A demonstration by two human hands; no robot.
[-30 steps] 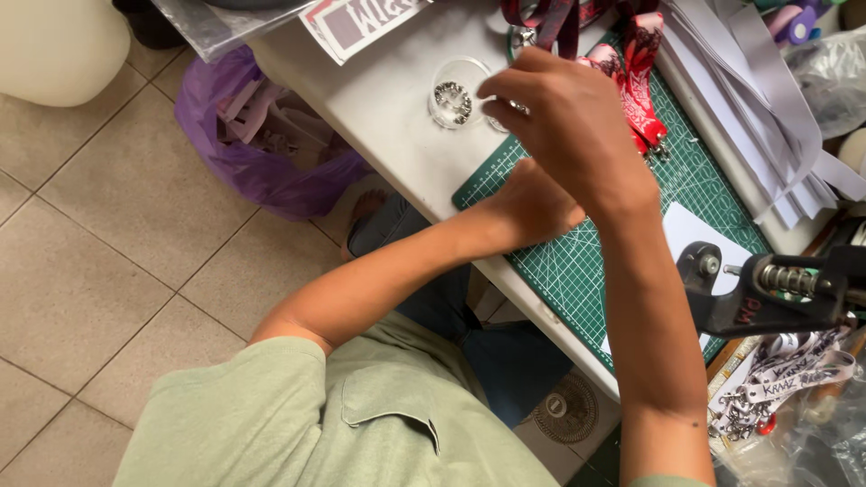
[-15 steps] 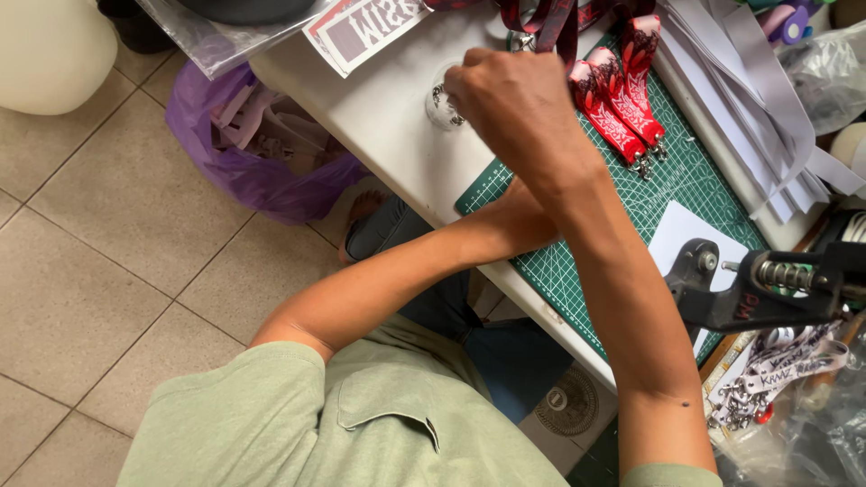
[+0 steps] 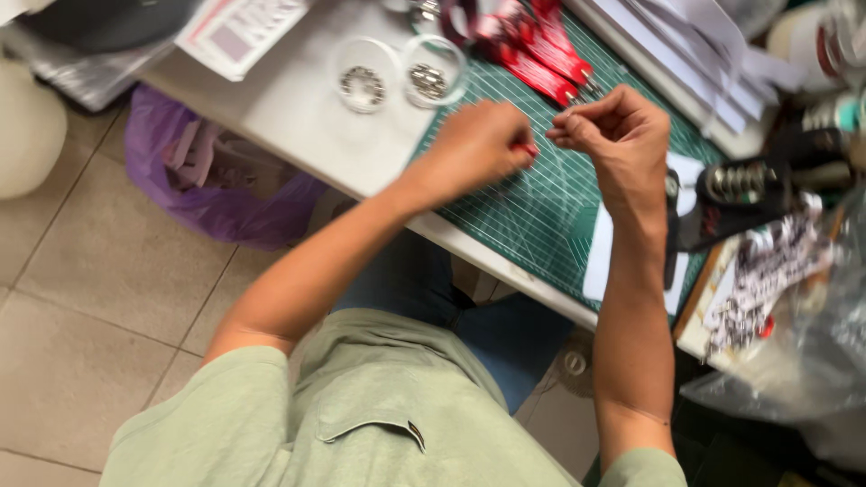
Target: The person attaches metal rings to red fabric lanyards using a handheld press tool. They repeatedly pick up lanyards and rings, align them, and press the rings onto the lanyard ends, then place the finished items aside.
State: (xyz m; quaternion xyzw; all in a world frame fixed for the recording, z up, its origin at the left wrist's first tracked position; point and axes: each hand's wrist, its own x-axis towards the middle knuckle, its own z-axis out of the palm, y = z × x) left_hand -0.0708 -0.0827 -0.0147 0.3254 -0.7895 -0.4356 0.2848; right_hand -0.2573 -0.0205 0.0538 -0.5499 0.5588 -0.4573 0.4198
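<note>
The left hand [image 3: 478, 144] is closed in a pinch grip on the end of a red strap [image 3: 526, 150], of which only a small bit shows past the fingertips. The right hand [image 3: 618, 135] is also pinched narrow, thumb against forefinger, but whatever sits between them is too small to make out; it may be a small metal fitting. The two grips meet almost tip to tip, just above the green cutting mat [image 3: 541, 207] on the table [image 3: 298, 126]

Judging by this, the step in hand looks like joining a fitting to the strap end. The next move would call for fine alignment of the two pinches, with the strap end held steady while the other piece is worked on

Both forearms reach out from the body and converge over the mat. The left wrist is bent inward with knuckles up; the right wrist is cocked, fingers curled down toward the left fingertips

Further out, a bundle of red straps [image 3: 537, 54] with metal ends lies at the far part of the mat. Two round clear dishes [image 3: 397, 77] of small metal parts stand side by side at the mat's far left corner. A black hand press tool [image 3: 749, 185] lies to the right, near a white card. A purple bag [image 3: 207, 180] sits on the tiled floor beneath the table edge
</note>
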